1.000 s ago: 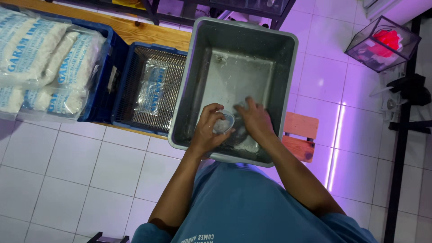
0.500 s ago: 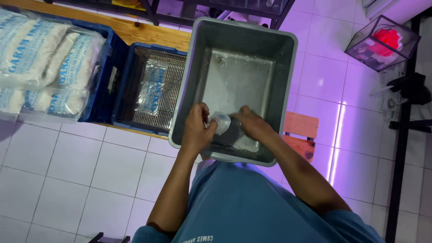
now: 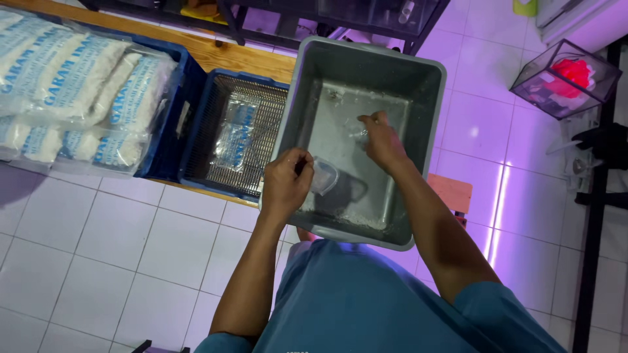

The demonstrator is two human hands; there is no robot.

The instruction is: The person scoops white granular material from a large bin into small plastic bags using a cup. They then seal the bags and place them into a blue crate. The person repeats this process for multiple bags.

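A deep grey plastic tub (image 3: 418, 78) stands in front of me with a thin scatter of white grains on its floor. My left hand (image 3: 286, 183) is at the tub's near left rim, closed on a small clear plastic cup (image 3: 324, 175) held just inside. My right hand (image 3: 379, 140) reaches farther into the tub, fingers pinched on a small clear piece of plastic above the floor; what exactly that piece is I cannot tell.
Left of the tub sits a blue crate (image 3: 196, 137) with one clear packet lying in it. Beyond it another blue crate holds stacked bags of white grains (image 3: 72, 98). A wooden bench (image 3: 229, 55) runs behind. A glass box (image 3: 566, 78) stands far right on the tiled floor.
Both hands were together at the tub's near edge around the cup. Now they have parted: the left stays with the cup, the right has moved deeper into the tub.
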